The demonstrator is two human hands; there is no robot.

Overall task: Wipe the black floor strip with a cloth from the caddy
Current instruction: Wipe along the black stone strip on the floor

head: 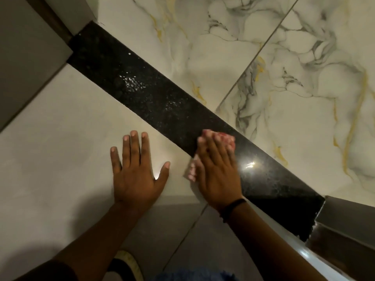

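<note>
The black floor strip (154, 98) runs diagonally from the upper left to the lower right between pale tiles. White specks and wet spots dot its upper half; its lower part looks glossy. My right hand (218, 169) presses flat on a pink and white cloth (227, 138), which lies across the strip's near edge. The cloth shows past my fingertips and beside my thumb. My left hand (136, 169) rests flat on the plain tile beside the strip, fingers spread, holding nothing. The caddy is out of view.
Grey door-frame posts stand at both ends of the strip, upper left (30, 53) and lower right (345, 226). Veined marble tiles (284, 67) lie beyond the strip. A blue fuzzy thing (194, 275) and a shoe (127, 264) show at the bottom edge.
</note>
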